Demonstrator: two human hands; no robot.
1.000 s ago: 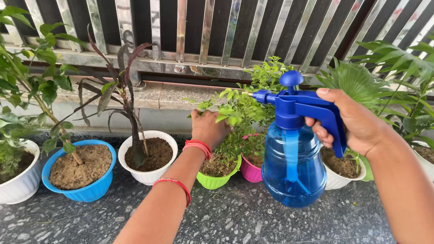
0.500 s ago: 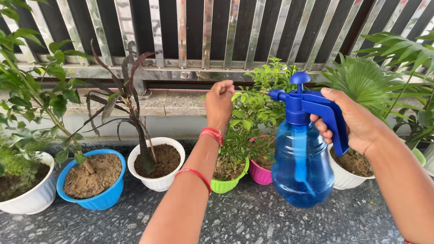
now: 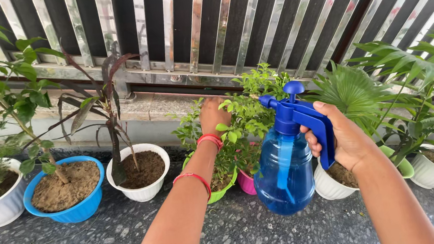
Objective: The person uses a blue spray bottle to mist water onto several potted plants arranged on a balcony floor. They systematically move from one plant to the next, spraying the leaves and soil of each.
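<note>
Meanwhile right hand (image 3: 345, 140) grips blue sprayer (image 3: 288, 170); left hand (image 3: 214, 114) (fingers hidden) touches leafy plant (image 3: 245, 117).

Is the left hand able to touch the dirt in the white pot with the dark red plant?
Probably yes: the left hand is empty among green leaves, and the white pot sits close beside it with open soil.
</note>
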